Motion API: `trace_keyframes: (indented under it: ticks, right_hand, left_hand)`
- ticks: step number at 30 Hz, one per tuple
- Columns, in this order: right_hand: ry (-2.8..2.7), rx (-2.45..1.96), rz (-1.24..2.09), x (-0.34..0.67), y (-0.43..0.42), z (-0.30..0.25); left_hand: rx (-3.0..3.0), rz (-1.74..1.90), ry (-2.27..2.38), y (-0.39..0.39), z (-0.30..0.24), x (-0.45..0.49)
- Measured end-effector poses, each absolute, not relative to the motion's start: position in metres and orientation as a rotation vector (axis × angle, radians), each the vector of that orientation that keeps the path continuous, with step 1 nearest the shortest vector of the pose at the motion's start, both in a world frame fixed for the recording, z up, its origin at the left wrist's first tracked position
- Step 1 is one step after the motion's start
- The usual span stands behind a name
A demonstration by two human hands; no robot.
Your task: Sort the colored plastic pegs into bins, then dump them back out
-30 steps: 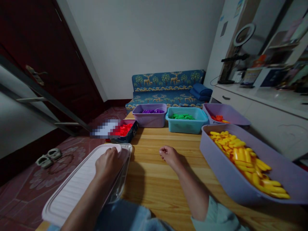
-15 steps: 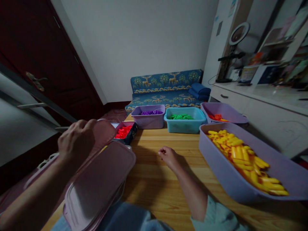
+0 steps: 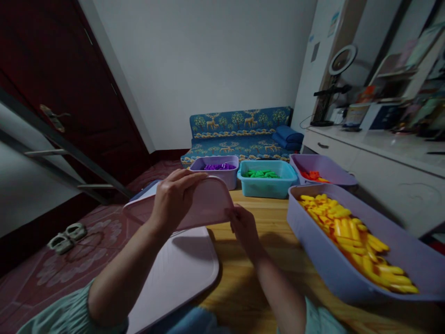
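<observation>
A pale pink plastic lid (image 3: pixel 210 202) is held up and tilted between my two hands. My left hand (image 3: pixel 175 197) grips its upper edge, thumb over the rim. The fingers of my right hand (image 3: pixel 243 222) pinch its right-hand edge. Below it, another pale pink lid (image 3: pixel 177 269) lies flat at the table's near left side. The raised lid covers the dark box with red pieces from sight.
On the wooden table (image 3: pixel 267 218) stand a purple bin with purple pieces (image 3: pixel 219 166), a teal bin with green pieces (image 3: pixel 267 185), a lilac bin with red pieces (image 3: pixel 327 162) and a large lilac bin of yellow pieces (image 3: pixel 323 250). Slippers (image 3: pixel 67 237) lie on the floor.
My left hand has brought the lid rightward over the table. My right hand, earlier closed and apart from it, now grips its right edge. The lower lid lies further right and flatter.
</observation>
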State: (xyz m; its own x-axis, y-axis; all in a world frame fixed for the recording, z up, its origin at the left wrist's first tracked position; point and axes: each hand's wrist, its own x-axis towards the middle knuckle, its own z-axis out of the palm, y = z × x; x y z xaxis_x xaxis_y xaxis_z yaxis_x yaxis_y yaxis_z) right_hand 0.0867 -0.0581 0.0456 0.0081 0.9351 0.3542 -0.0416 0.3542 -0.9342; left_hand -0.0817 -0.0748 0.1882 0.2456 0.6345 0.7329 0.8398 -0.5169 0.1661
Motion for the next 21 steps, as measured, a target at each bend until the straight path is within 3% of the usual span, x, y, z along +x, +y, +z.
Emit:
trace_keyframes:
  ticks: [6, 10, 16, 21]
  right_hand:
    - [-1.014, -1.015, 0.95, 0.108, -0.043, 0.034]
    - [-0.826, -0.993, 1.06, 0.122, -0.034, 0.03]
    - [-0.809, -0.94, 1.189, 0.127, -0.032, 0.029]
    - [-0.79, -0.93, 1.2, 0.127, -0.032, 0.028]
  left_hand:
    - [-2.041, -1.155, -1.512, -0.061, 0.175, -0.103]
    - [-2.007, -1.235, -1.884, -0.043, 0.14, -0.145]
    - [-2.345, -1.848, -2.512, -0.041, 0.112, -0.163]
    - [-2.365, -2.135, -2.655, -0.048, 0.113, -0.159]
